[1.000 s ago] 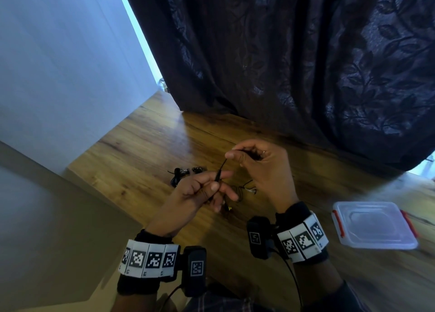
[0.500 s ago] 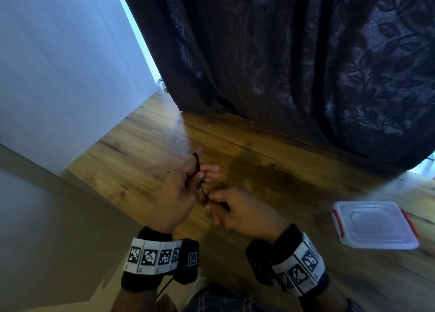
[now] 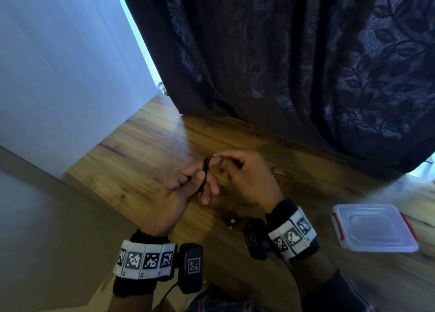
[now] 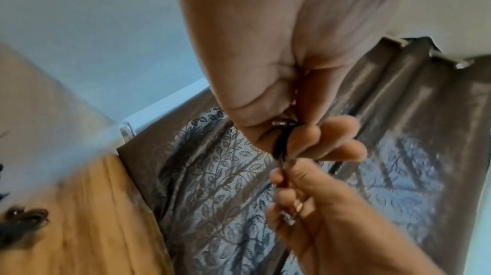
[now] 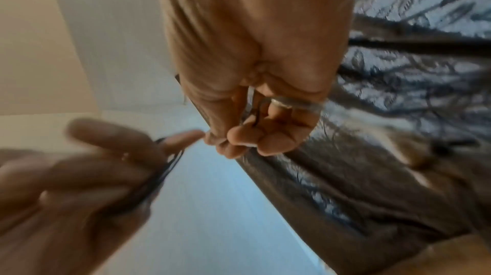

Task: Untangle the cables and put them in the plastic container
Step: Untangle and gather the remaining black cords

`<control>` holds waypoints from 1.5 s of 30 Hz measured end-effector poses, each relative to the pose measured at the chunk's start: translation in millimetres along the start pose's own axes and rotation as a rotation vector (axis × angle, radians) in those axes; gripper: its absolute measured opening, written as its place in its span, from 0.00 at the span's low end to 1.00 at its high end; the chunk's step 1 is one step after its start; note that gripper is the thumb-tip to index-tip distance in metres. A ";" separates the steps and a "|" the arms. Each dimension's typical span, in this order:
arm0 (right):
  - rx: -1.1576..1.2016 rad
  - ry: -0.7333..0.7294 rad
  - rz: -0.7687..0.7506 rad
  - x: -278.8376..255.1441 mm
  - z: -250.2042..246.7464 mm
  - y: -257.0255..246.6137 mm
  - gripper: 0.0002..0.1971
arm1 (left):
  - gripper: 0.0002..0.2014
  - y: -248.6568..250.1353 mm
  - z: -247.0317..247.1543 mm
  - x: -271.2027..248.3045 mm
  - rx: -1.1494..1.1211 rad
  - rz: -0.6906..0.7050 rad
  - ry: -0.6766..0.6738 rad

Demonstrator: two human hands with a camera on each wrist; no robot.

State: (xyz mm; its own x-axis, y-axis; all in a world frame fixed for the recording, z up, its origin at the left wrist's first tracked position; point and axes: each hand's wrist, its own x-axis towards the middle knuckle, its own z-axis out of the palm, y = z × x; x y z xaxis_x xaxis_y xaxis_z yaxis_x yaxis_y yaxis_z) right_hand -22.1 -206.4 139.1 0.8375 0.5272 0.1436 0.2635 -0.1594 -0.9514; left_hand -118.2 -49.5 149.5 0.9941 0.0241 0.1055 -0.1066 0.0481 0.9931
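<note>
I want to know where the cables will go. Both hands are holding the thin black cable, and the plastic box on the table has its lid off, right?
Not quite. The plastic box has its lid on, as the head view shows. The rest holds: the left hand and right hand both pinch the thin black cable above the table.

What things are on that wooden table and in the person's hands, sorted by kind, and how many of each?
Thin black cable bundle, pinched by left hand and right hand: 1
Tangled dark cable pile on wooden table: 1
Clear plastic container with red clips, lid on: 1
Total: 3
</note>
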 end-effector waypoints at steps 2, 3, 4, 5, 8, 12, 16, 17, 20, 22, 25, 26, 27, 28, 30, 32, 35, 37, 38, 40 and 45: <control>-0.014 -0.147 0.036 -13.1 13.4 6.4 0.11 | 0.18 1.6 0.1 0.8 -0.077 0.029 0.050; -0.037 -0.223 0.043 -20.5 19.3 8.2 0.11 | 0.18 1.5 -0.2 1.1 -0.092 0.039 0.082; -0.063 -0.292 0.049 -27.2 23.4 9.1 0.11 | 0.19 0.4 -0.6 1.7 -0.054 0.049 0.125; -0.094 -0.346 0.053 -32.3 25.3 9.2 0.10 | 0.19 -1.1 -1.0 2.3 0.034 0.065 0.168; -0.199 -0.440 0.040 -38.9 20.5 0.7 0.10 | 0.24 -7.1 -2.3 4.5 0.261 0.132 0.237; -0.337 -0.426 -0.023 -34.6 1.1 -18.1 0.09 | 0.21 -14.3 -1.6 3.0 0.482 0.148 0.142; -0.388 -0.295 -0.148 -12.7 -20.7 -28.9 0.03 | 0.14 -12.2 0.7 -1.4 0.312 -0.022 0.066; -0.382 -0.263 -0.172 -5.7 -25.0 -29.8 0.02 | 0.14 -9.5 1.7 -2.1 0.239 -0.044 0.028; -0.322 -0.174 -0.232 10.9 -30.7 -25.4 0.05 | 0.14 -7.1 0.2 -2.0 0.093 -0.093 -0.035; -0.245 -0.145 -0.216 14.7 -29.3 -20.7 0.06 | 0.16 -6.0 -2.2 -2.2 0.020 -0.104 -0.019; -0.053 -0.127 -0.179 12.9 -25.5 -12.0 0.08 | 0.17 -3.9 -4.7 -2.8 -0.071 -0.113 0.015; -0.014 -0.120 -0.176 12.6 -24.3 -8.2 0.09 | 0.17 -3.7 -5.3 -3.0 -0.081 -0.115 0.012; 0.005 -0.113 -0.174 12.4 -23.0 -4.8 0.10 | 0.17 -3.6 -5.5 -3.2 -0.088 -0.115 0.001; 0.016 -0.108 -0.171 12.3 -21.6 -1.9 0.10 | 0.17 -4.1 -5.4 -3.0 -0.101 -0.116 -0.009; 0.061 -0.095 -0.152 11.2 -17.8 2.8 0.11 | 0.17 -4.1 -5.4 -2.9 -0.147 -0.123 -0.022; 0.102 -0.081 -0.114 7.3 -12.7 7.7 0.12 | 0.15 -3.0 -6.1 -2.5 -0.192 -0.124 -0.025; 0.014 -0.049 -0.061 -4.1 -0.5 16.2 0.13 | 0.14 -1.0 -8.8 -2.1 -0.226 -0.095 -0.011; -0.013 -0.030 -0.038 -12.5 9.0 19.8 0.15 | 0.15 1.4 -7.6 -2.2 -0.203 -0.060 0.000; -0.016 -0.028 -0.032 -17.0 13.8 19.4 0.16 | 0.14 1.9 -6.0 -2.4 -0.190 -0.039 0.008; -0.055 -0.053 -0.023 -26.8 22.3 18.5 0.16 | 0.15 2.0 -1.9 -1.9 -0.190 -0.021 0.054; -0.213 -0.238 -0.016 -47.8 32.2 6.7 0.14 | 0.18 -5.3 0.1 2.9 0.010 0.021 0.176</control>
State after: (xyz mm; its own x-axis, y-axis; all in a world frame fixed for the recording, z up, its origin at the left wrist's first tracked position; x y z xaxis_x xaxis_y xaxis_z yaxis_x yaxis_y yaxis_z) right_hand -75.7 -205.9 117.1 0.7034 0.7076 0.0667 0.3915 -0.3073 -0.8674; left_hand -114.7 -49.7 144.6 0.9730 0.1994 0.1162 -0.1258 0.0362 0.9914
